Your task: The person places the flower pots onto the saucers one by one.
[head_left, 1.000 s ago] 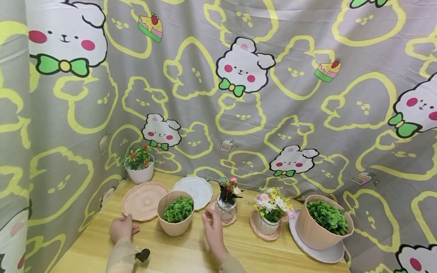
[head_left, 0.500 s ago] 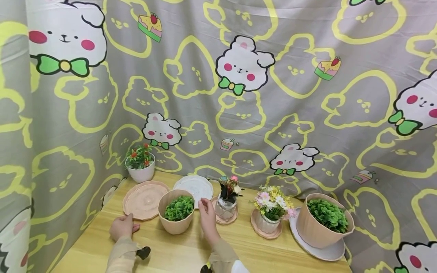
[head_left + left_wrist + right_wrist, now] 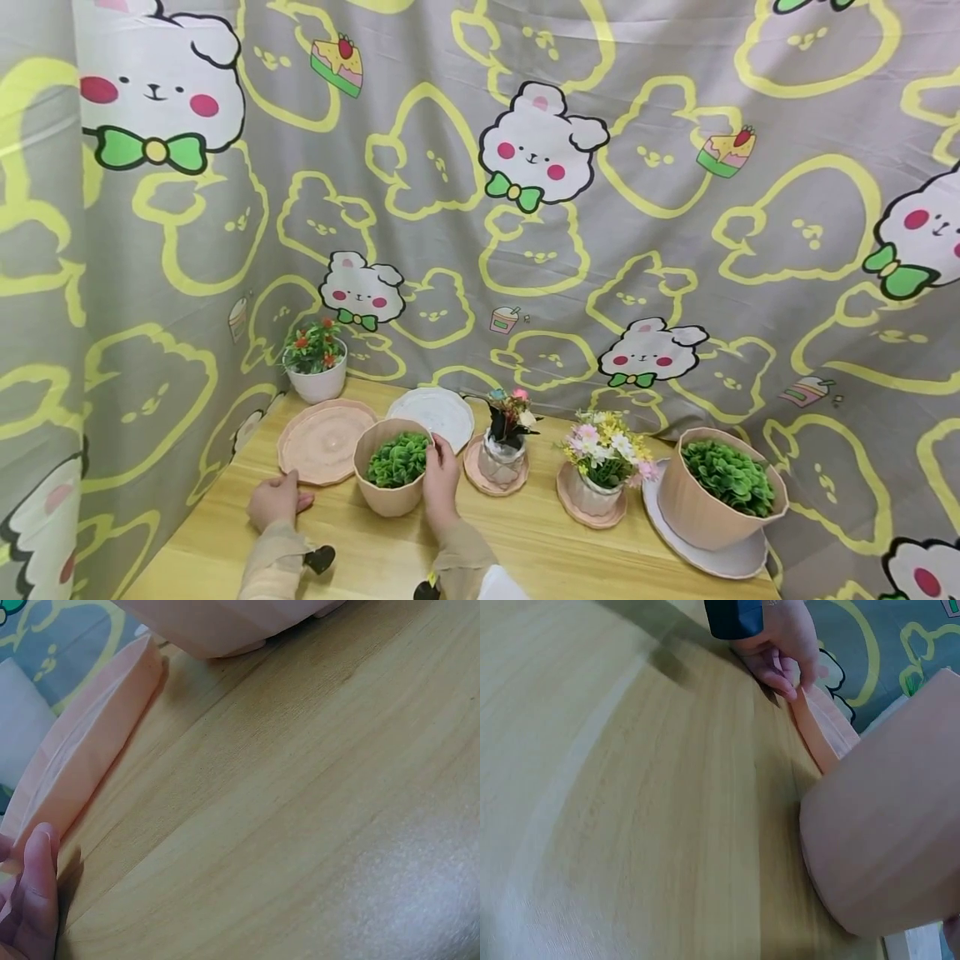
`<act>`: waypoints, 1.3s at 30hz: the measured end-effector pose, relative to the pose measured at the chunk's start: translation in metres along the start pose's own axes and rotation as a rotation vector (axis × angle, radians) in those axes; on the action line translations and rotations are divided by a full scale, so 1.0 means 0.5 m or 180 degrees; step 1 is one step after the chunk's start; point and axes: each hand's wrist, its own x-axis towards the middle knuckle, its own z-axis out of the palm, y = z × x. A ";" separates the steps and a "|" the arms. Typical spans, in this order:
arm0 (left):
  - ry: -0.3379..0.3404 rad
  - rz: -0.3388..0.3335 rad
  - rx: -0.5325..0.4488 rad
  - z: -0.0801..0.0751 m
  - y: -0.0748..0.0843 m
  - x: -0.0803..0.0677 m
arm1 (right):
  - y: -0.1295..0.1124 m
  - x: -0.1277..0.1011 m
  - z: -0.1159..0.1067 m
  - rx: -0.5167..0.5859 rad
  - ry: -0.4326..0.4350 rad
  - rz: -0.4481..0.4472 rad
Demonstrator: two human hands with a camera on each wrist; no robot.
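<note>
Peach-coloured and ribbed, the pot point(image 3: 390, 502) with green leaves stands on the wooden bench point(image 3: 375, 560), just beside a pink plate point(image 3: 324, 440) that lies at its ten o'clock. Both hands are busy. The left hand point(image 3: 274, 502) pinches the plate's rim between seven and eight o'clock, and its fingertips show against that edge in the left wrist view. The right hand point(image 3: 442, 479) holds the pot at about three o'clock, with finger and thumb drawn together at the rim.

Partly behind the pot, between one and two o'clock, lies a white plate point(image 3: 444, 415). A white planter point(image 3: 318, 385) with red blooms sits between ten and eleven o'clock, near the curtain point(image 3: 450, 242) with its rabbit faces and yellow outlines. Off towards three o'clock come, in order, a small flower pot point(image 3: 501, 462) on a pink saucer point(image 3: 477, 478), a daisy pot point(image 3: 598, 498) on another pink saucer point(image 3: 572, 507), and a larger leafy peach pot point(image 3: 705, 508) on a pale plate point(image 3: 667, 537).
</note>
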 end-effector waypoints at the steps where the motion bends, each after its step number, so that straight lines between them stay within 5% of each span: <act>1: 0.0008 0.0008 -0.0002 0.000 0.000 0.001 | 0.000 -0.002 0.002 -0.0021 0.0033 -0.0013; 11: 0.0023 0.0028 -0.0037 0.000 0.001 -0.004 | 0.015 -0.005 -0.003 -0.0234 0.0017 0.0075; 22: 0.0023 0.0076 -0.0072 0.000 -0.001 -0.005 | 0.011 0.001 -0.017 -0.0668 -0.0180 -0.0179; 30: 0.0049 0.0090 0.0058 0.000 0.000 -0.004 | 0.026 0.000 -0.037 -0.0408 -0.0568 -0.0188; 39: 0.0056 0.0116 0.0079 0.002 -0.008 0.002 | 0.023 -0.005 -0.027 -0.0402 -0.0302 -0.0256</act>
